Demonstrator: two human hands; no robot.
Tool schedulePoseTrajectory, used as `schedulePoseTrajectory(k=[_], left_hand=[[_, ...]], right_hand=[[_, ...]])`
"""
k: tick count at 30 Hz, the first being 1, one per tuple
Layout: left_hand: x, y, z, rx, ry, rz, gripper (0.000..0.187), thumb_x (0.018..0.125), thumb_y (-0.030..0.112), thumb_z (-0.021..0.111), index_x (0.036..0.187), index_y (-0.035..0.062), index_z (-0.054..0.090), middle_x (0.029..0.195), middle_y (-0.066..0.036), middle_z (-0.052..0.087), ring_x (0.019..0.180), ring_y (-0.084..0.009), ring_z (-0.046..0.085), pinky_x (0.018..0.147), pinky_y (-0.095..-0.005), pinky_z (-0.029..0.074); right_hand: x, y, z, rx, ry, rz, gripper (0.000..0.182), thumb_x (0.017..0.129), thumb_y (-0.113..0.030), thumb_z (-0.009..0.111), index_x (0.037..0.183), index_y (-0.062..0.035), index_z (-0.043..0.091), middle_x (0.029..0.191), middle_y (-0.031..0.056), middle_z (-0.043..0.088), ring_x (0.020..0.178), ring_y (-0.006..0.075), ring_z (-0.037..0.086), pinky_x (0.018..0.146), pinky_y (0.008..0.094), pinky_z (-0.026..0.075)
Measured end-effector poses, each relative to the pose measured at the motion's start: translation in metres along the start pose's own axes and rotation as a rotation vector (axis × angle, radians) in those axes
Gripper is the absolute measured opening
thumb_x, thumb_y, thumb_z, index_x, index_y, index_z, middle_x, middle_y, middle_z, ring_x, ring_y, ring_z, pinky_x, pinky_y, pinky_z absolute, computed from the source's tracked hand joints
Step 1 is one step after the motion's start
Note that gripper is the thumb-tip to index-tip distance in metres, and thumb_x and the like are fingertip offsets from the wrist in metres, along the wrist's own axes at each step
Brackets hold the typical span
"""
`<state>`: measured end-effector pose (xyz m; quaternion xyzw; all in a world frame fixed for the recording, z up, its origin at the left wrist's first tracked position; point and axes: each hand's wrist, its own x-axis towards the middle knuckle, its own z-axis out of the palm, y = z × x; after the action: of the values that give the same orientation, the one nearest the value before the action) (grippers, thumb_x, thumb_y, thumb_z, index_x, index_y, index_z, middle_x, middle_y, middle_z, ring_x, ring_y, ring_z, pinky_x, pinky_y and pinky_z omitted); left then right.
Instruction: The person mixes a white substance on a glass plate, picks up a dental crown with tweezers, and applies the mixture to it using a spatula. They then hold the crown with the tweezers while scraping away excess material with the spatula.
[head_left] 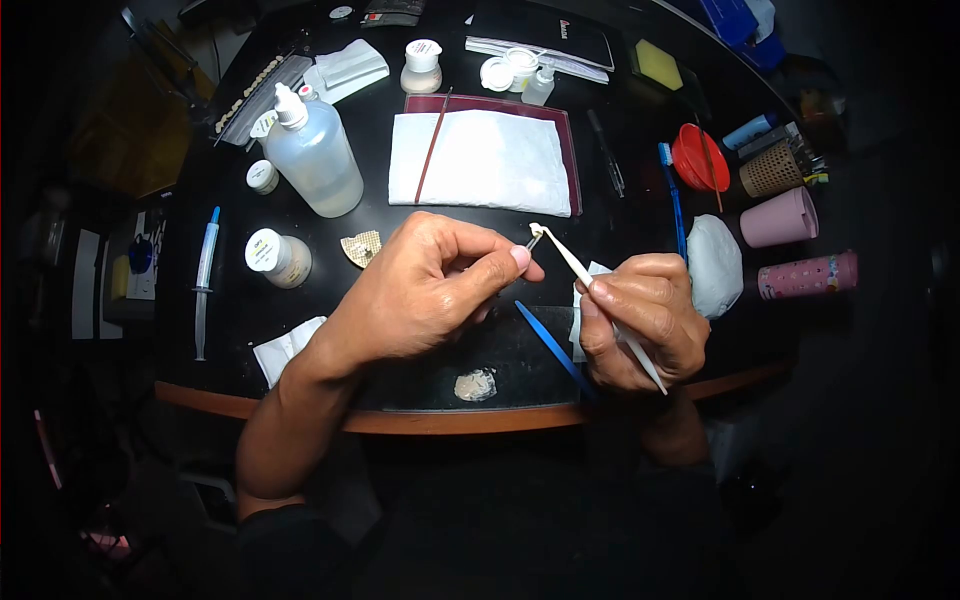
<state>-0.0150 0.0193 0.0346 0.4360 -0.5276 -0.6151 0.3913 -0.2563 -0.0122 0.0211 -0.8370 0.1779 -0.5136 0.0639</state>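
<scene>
My left hand is closed, thumb and forefinger pinching a thin metal holder, mostly hidden by the fingers. At its tip sits a small white tooth-shaped piece. Held like a pen in my right hand is a slim white modelling tool, its tip touching or almost touching that piece. Below the hands, a blue plastic stick lies slanted on the tabletop. A lump of beige paste rests near the front edge.
Behind the hands, a folded white towel carries a thin brush. To the left stand a large dropper bottle, a powder jar and a syringe. On the right are a red bowl and a pink cup.
</scene>
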Motion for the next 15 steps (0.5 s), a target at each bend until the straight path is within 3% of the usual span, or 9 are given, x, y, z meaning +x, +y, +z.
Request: schedulePoseTrajectory(k=[15], left_hand=[[0.0001, -0.0004, -0.0003, -0.019, -0.010, -0.012, 0.037, 0.110, 0.031, 0.063, 0.108, -0.0014, 0.081, 0.055, 0.004, 0.052, 0.046, -0.0030, 0.046, 0.044, -0.0212, 0.032]], right_hand=[[-0.0010, 0.0013, -0.0037, 0.022, -0.029, -0.012, 0.028, 0.078, 0.003, 0.082, 0.104, -0.0037, 0.077, 0.091, 0.0065, 0.078, 0.077, 0.0189, 0.067, 0.067, 0.0296, 0.054]])
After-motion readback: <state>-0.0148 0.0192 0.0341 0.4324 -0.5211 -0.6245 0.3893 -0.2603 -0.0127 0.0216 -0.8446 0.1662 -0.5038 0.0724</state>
